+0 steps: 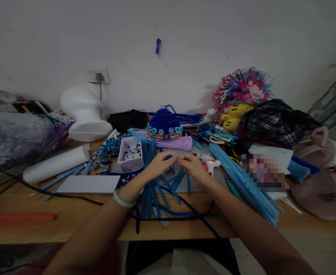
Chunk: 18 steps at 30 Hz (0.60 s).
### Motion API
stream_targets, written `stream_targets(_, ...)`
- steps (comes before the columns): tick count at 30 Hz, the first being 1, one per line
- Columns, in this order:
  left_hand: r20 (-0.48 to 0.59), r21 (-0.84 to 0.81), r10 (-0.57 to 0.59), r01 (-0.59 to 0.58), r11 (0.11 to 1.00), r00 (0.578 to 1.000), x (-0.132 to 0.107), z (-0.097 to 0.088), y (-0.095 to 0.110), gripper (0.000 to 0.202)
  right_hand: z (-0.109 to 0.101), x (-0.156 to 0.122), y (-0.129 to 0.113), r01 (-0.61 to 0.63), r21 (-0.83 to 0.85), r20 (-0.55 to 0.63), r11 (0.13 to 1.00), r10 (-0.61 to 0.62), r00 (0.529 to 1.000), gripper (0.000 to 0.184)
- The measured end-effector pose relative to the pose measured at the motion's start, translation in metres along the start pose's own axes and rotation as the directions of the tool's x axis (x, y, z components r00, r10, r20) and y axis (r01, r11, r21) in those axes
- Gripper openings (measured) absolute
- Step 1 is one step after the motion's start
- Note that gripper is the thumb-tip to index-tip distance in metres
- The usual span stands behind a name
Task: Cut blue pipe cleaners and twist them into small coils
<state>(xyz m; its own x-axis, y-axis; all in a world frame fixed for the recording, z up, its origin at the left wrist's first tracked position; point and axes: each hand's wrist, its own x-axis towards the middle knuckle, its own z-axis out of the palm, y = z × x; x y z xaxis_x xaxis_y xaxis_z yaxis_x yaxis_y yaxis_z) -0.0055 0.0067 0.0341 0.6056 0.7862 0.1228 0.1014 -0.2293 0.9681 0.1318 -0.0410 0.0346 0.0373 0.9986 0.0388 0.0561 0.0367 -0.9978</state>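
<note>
At mid-frame, left hand (162, 165) and right hand (193, 167) pinch a small blue piece (170, 156), fingers narrowed; light, steady pressure should suit it.

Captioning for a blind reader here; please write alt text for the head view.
A person's left hand and right hand meet at a small blue piece above a wooden table, near blue stems and a beaded blue ornament.

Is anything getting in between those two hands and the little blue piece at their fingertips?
Nothing visible does: the left hand pinches the blue piece, with the right hand close beside it. The hands partly hide it, though.
</note>
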Motion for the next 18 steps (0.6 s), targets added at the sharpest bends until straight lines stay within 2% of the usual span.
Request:
stream_targets(2, 0.006, -0.038, -0.046, 0.046, 0.998, 0.999, 0.0000, 0.0006, 0.0001, 0.024, -0.0007, 0.0003, -0.0003, 0.091, -0.051, -0.017, 0.995, -0.092, 0.996, 0.010)
stream_targets(4, 0.005, -0.090, -0.087, 0.087, 0.992, 0.996, 0.0000, 0.0007, 0.0017, 0.026, -0.0012, 0.0006, -0.0005, 0.118, -0.043, -0.022, 0.992, -0.119, 0.993, 0.010)
stream_targets(7, -0.017, -0.232, -0.099, 0.092, 0.968, 0.995, 0.0002, 0.0005, 0.0044, 0.027, -0.0007, 0.0001, -0.0005, -0.040, 0.139, 0.036, 0.989, 0.035, 0.999, 0.014)
stream_targets(10, -0.055, -0.426, -0.092, 0.060, 0.903, 0.994, 0.0008, 0.0015, 0.0038, 0.024, 0.0001, -0.0007, 0.0003, -0.190, 0.325, 0.154, 0.927, 0.146, 0.977, 0.018)
stream_targets(14, -0.098, -0.561, -0.068, 0.001, 0.828, 0.993, 0.0014, 0.0045, -0.0002, 0.023, -0.0005, -0.0001, 0.0011, -0.244, 0.416, 0.237, 0.876, 0.155, 0.959, 0.018)
stream_targets(18, -0.124, -0.529, -0.008, -0.060, 0.847, 0.992, 0.0018, 0.0060, -0.0024, 0.024, -0.0015, 0.0010, 0.0012, -0.257, 0.459, 0.232, 0.850, 0.164, 0.959, 0.016)
